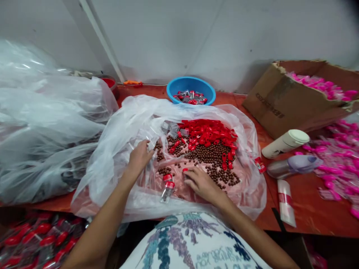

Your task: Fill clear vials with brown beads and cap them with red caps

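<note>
Two hands: both belong to the person and work low in the middle, on a clear bag (117,149) spread over the table (308,209).
Right hand (200,183): it lies low on the bag with its fingers close together, pointing left. The fingertips touch a small red cap (185,170). I see nothing gripped in it.
Left hand (139,157): the fingers curl in at a fold of the bag, just beside the beads. I cannot tell if it holds something small.
Tubes (167,185): two little clear ones with red tops lie between the hands, near the right fingertips.
Beads (209,155): lots of tiny brown balls are spread on the bag, past both hands.
Red heap (209,134): many red caps are piled just behind the beads, and some are mixed in with them.
Clear tubes (172,128): a few with no tops lie left of the red heap.
Doing it well: I think slow, light fingers are best. The beads are round and could roll off the slippery bag. Keeping the bag's edge up on the left may hold them in.
Bottle (286,143): it is white and lies on its side to the right, off the bag.
Big bag (42,123): it is puffy and clear and fills the left side.
Bowl (171,89): it is blue and sits behind the bag by the wall, with capped tubes inside.
Box (280,101): it is brown, far right, and holds pink things.
</note>
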`<act>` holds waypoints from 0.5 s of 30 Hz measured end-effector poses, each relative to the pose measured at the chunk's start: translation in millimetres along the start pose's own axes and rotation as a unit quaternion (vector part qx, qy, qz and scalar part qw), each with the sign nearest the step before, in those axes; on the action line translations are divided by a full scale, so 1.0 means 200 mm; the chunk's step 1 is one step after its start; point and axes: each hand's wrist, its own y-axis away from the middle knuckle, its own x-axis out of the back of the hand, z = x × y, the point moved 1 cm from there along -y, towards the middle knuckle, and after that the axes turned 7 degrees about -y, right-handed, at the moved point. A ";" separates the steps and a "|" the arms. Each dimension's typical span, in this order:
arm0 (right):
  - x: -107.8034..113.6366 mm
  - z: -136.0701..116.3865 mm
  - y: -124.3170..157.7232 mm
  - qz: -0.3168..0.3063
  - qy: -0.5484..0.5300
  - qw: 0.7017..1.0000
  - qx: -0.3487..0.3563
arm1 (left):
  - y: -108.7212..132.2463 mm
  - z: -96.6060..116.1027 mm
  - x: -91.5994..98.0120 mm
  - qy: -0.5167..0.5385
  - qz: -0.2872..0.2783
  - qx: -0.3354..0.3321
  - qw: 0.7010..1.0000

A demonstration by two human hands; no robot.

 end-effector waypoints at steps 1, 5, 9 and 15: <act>0.03 0.02 0.01 0.006 -0.019 1.000 -0.011 | 0.01 0.03 0.00 0.063 -0.005 0.013 0.998; 0.04 0.01 0.05 -0.038 -0.080 0.996 0.006 | 0.05 0.23 -0.06 0.367 -0.103 0.007 0.924; -0.03 -0.04 0.07 -0.103 -0.120 0.985 0.072 | 0.07 0.46 -0.18 0.477 -0.206 -0.013 0.854; 0.11 0.12 0.14 0.040 -0.069 0.997 -0.016 | 0.04 0.64 -0.38 0.397 -0.207 -0.048 0.893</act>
